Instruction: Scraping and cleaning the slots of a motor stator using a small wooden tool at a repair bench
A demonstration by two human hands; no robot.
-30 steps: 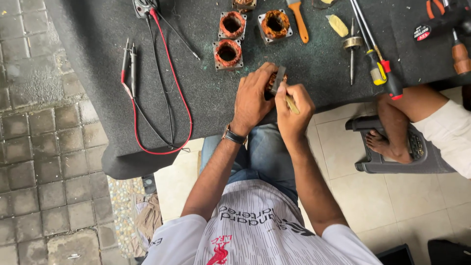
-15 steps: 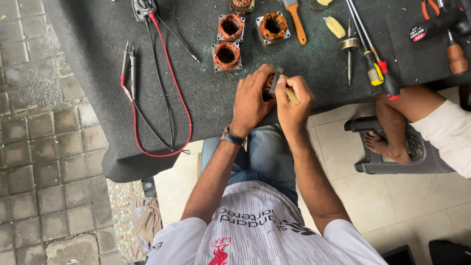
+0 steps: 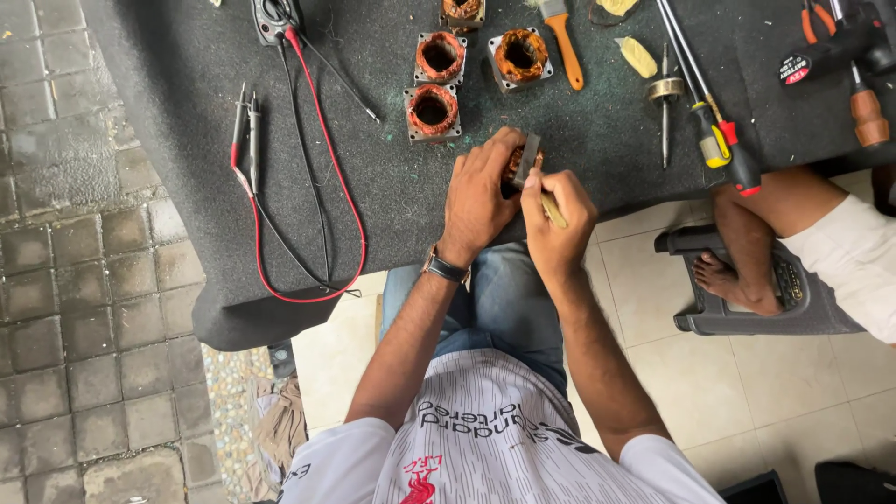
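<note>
My left hand wraps around a small motor stator with copper windings, held upright at the near edge of the dark felt table. My right hand presses against the stator's right side and grips a thin yellowish stick that pokes out between the fingers. A watch sits on my left wrist. Most of the stator is hidden by both hands.
Three more copper-wound stators stand farther back. Red and black multimeter leads trail across the left of the table. A brush, screwdrivers and pliers lie at the right. Another person's bare foot rests on a grey stool.
The camera has shifted slightly. Both hands stay on the stator, with the right hand working the stick a little against it.
</note>
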